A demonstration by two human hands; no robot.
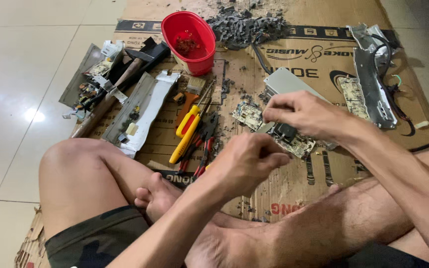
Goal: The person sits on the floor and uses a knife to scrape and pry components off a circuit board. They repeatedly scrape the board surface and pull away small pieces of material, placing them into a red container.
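Observation:
I sit cross-legged on a sheet of cardboard (299, 64). My right hand (306, 115) reaches down with its fingers closed on a pale circuit board (299, 145), pinching it near a black block component (285, 132). The board is lifted slightly off the cardboard, and its far end (248, 114) shows beyond my fingers. My left hand (247, 163) hovers just in front of the board with its fingers curled in; nothing shows between them. The two hands are a few centimetres apart.
A red bowl (194, 37) and a pile of grey scraps (244, 25) lie at the back. A yellow-handled tool (185, 133) and red-handled pliers (202, 149) lie left of my hands. Metal panels (140, 106) are further left. A metal chassis with wires (373, 84) is at the right.

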